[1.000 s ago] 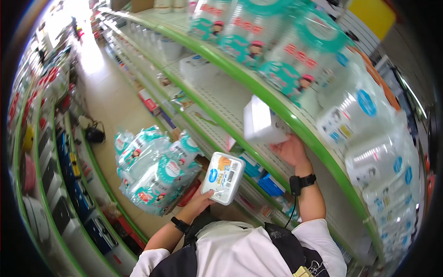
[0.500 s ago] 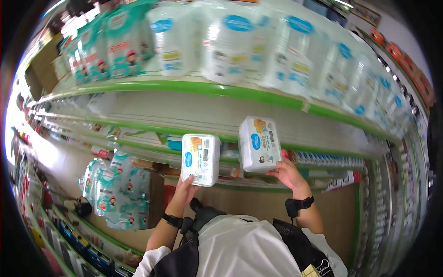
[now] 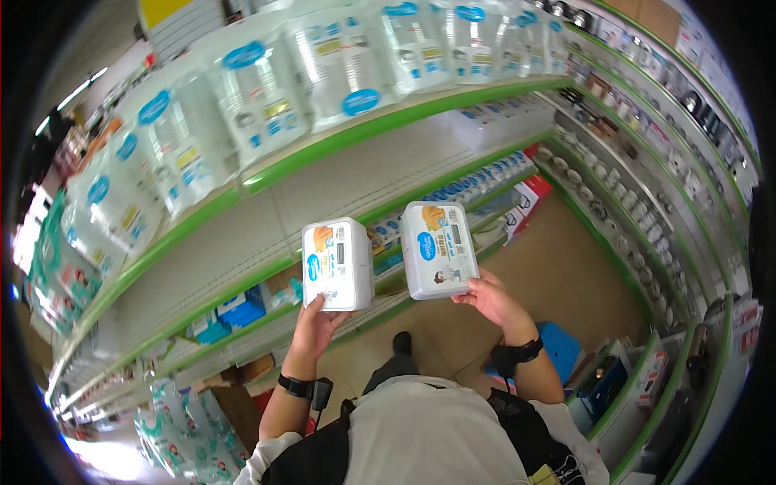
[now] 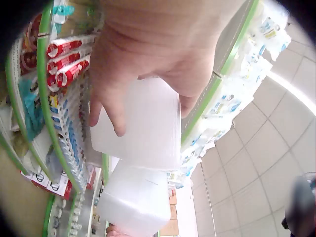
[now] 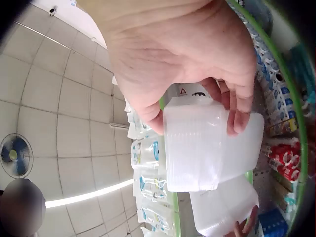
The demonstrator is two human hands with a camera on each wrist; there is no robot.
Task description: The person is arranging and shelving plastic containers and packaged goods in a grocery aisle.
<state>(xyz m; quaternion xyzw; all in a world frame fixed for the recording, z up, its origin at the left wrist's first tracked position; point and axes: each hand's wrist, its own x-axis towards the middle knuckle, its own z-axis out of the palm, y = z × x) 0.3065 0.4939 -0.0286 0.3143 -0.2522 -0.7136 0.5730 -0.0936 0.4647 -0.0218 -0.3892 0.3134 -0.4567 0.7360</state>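
My left hand (image 3: 317,327) grips the lower end of a shrink-wrapped stack of white plastic food boxes (image 3: 338,263), its thumb over the label. In the left wrist view the left hand (image 4: 153,54) spans the end of that stack (image 4: 143,131). A matching pack of food boxes (image 3: 440,249) is held by my right hand (image 3: 495,299) at its lower right corner. The right wrist view shows the right hand (image 5: 197,64) with thumb and fingers on opposite sides of this pack (image 5: 192,148). Both packs are up in front of the shelves, labels towards the head camera, a narrow gap between them.
Bagged clear tubs (image 3: 259,97) line the upper shelf (image 3: 323,149). Another group of white boxes (image 3: 501,121) stands at the far right of the shelf below. Teal bags (image 3: 182,436) are piled at lower left. A blue item (image 3: 558,347) is near the right forearm. Crockery shelves (image 3: 622,194) run along the right.
The right hand has brought its pack away from the shelf to beside the left one. The head view has swung right along the shelves. The left hand still holds its pack.
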